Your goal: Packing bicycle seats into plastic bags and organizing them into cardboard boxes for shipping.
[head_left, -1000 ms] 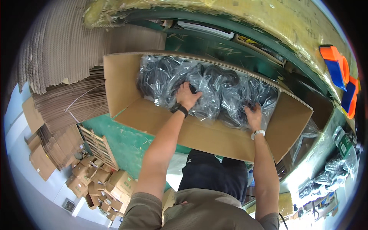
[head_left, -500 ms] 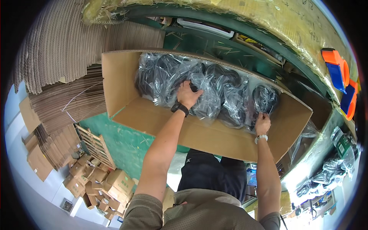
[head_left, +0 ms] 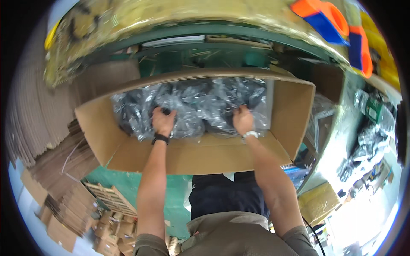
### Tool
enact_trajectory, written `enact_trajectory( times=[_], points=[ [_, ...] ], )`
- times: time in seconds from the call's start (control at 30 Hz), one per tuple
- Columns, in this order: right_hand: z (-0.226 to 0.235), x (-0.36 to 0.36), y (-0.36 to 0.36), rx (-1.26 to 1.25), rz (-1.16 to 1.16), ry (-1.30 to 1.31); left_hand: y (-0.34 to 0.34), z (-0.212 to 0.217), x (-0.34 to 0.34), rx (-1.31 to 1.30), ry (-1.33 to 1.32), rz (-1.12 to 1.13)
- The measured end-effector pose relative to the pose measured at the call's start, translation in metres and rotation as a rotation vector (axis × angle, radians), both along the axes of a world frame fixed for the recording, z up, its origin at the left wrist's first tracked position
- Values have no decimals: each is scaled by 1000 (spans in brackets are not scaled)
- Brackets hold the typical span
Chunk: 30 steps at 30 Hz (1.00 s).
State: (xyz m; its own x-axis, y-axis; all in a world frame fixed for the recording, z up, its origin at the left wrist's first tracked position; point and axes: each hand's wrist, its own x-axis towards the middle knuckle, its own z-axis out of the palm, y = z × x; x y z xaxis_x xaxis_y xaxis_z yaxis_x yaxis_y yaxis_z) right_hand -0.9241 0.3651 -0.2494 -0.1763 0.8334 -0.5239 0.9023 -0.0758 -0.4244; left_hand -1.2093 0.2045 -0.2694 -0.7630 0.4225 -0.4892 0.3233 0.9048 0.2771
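Note:
Several dark items in clear plastic bags (head_left: 190, 121) lie in a row inside a long open cardboard box (head_left: 194, 158). My left hand (head_left: 163, 122), with a black band on its wrist, is curled on a bagged item at the left of the row; a dark part shows between thumb and fingers. Toward the row's right end, my right hand (head_left: 244, 120), with a pale bracelet, has its fingers closed on another bagged item. Motion smears that hand's fingertips somewhat. What the dark items are cannot be made out through the crinkled plastic.
Flattened cardboard stacks (head_left: 40, 111) rise on the left. Beyond the box runs a shelf edge with a yellowish wrapped top (head_left: 179, 17), carrying orange and blue tape dispensers (head_left: 326, 21). More bagged items (head_left: 363, 141) lie at the right. A wooden pallet (head_left: 111, 198) and cartons (head_left: 113, 232) stand lower left.
The whole view has shifted and turned, so the box sits further left and more level. Against the bags, my right hand has moved a little left. Both hands stay in the box.

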Motion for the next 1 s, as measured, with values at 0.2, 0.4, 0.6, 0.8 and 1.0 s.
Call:
enact_trajectory(
  times=[0.2,0.4,0.6,0.8,1.0],
  points=[
    [-18,-28,-12,-29,65,335,-37,-2,-44,100,20,-68],
    [-14,-15,7,-292,-58,372,45,24,39,173,239,-176],
    [133,41,39,-88,111,603,130,82,144,369,171,-710],
    [257,308,183,800,-473,335,160,29,241,-31,86,-937],
    [183,598,325,499,-1597,499,151,16,199,252,-487,-430]
  ],
)
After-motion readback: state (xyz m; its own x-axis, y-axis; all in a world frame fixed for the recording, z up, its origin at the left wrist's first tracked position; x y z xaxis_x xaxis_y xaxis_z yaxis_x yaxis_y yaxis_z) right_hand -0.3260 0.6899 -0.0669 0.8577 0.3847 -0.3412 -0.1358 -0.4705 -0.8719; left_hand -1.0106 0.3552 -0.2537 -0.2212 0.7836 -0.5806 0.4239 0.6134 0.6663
